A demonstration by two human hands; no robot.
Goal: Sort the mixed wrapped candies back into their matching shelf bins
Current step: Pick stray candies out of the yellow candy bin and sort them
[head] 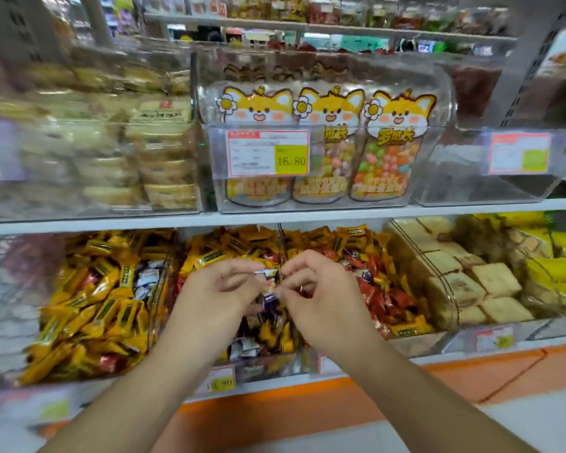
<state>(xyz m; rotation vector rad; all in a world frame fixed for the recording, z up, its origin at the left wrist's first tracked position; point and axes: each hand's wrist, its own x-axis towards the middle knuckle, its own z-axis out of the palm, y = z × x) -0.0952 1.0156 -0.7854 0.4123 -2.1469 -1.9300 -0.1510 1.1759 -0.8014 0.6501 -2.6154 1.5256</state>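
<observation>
Both hands meet above the middle bin (402, 346) on the lower shelf. The left hand (219, 289) and right hand (321, 292) each pinch a purple candy (270, 289) between them. That bin holds mixed yellow, red and purple candies. The left bin (157, 308) holds mostly yellow candies, with a few white ones. The right bin (445, 289) holds pale square cakes. Above, a clear box (314, 204) holds three fox-faced pouches (327, 142).

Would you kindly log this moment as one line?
left hand and right hand holding purple candy | over middle bin
</observation>
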